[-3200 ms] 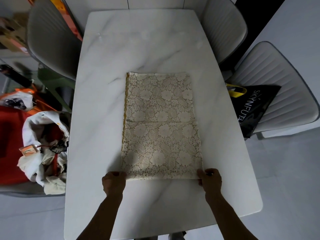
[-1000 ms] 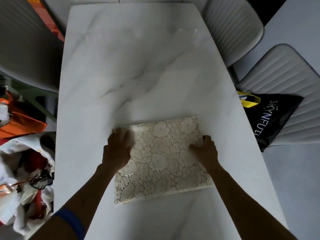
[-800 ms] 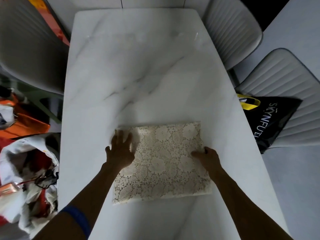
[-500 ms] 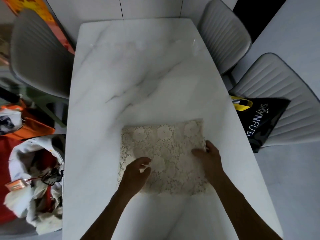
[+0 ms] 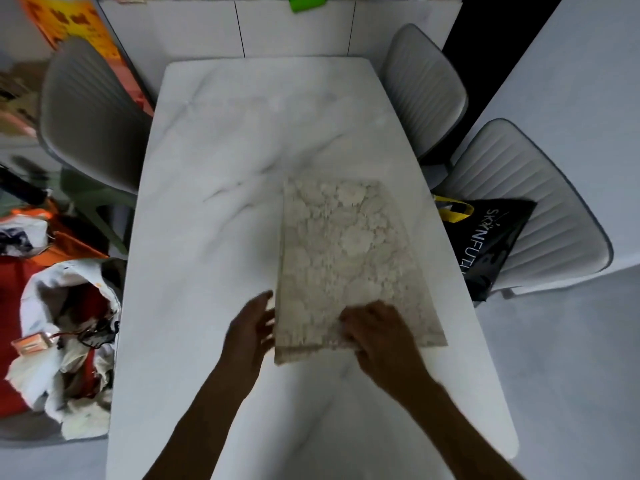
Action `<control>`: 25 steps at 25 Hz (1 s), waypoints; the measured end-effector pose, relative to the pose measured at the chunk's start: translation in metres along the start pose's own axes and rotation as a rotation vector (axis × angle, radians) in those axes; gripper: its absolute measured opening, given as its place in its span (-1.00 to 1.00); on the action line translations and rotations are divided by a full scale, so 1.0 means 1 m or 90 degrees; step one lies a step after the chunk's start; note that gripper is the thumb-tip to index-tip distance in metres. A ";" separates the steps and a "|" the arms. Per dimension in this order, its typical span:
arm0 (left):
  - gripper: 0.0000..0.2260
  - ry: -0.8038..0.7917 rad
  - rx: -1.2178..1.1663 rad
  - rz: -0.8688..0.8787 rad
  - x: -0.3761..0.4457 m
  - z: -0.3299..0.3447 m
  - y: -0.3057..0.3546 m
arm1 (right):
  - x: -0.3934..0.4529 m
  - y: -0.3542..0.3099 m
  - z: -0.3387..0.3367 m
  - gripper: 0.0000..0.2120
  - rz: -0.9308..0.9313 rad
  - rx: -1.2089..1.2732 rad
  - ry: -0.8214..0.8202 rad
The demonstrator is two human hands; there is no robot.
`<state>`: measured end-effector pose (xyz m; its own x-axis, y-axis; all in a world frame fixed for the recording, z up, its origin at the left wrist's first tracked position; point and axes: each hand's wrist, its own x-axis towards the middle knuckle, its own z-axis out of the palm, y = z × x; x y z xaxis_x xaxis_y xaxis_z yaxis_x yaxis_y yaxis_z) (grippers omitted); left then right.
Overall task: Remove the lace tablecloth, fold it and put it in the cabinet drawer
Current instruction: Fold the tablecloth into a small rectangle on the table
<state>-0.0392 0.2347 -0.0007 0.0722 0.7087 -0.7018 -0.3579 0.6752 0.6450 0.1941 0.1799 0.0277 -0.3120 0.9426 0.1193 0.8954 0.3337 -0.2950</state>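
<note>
1. Cloth (image 5: 349, 261) is folded into a tall rectangle, lying flat on the table (image 5: 214, 258), right of centre. Long side runs 12 to 6, near edge sits by the hands.
2. Left hand (image 5: 251, 329) is at the cloth's 7 o'clock corner, just beside its left edge, fingers fairly straight and spread, pointing toward 1. Looks relaxed, not holding anything. Frame's blurry there, so can't say if the fingertips actually touch the edge.
3. Right hand (image 5: 377, 332) is on top of the cloth's near end, approx at its 6 o'clock. Fingers curl in at the lace, and the fabric looks bunched under them, but w/ the blur I can't tell if it's a real pinch or just pressing.
4. Table is white marble w/ grey veins.
5. Three grey chairs: one (image 5: 86, 119) at 10, one (image 5: 426, 88) at 1, one (image 5: 540, 216) at 3.
6. Black bag (image 5: 491, 237) w/ white lettering and yellow handles lies on the 3 o'clock chair, right by the table edge.
7. At 8, off the table, a pile of white cloth and red/orange stuff (image 5: 65, 341). Can't make out what's what.
8. Cabinet (image 5: 294, 32) stands at 12, white panel fronts, w/ a green thing (image 5: 306, 1) on top, cut off by the frame.
</note>
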 end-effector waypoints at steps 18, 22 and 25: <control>-0.80 0.299 0.571 0.034 0.007 -0.017 -0.129 | -0.101 0.076 0.092 -0.69 0.466 0.260 -0.047; -0.86 0.299 0.584 0.082 0.005 -0.012 -0.138 | -0.094 0.091 0.093 -0.73 0.765 0.435 -0.042; -0.89 0.256 0.537 0.095 0.006 -0.011 -0.135 | -0.100 0.089 0.091 -0.90 0.770 0.432 -0.048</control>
<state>-0.0004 0.1456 -0.0951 -0.3029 0.7823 -0.5443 0.4647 0.6199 0.6323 0.2758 0.1168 -0.0972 0.5025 0.6386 -0.5827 0.2979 -0.7607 -0.5768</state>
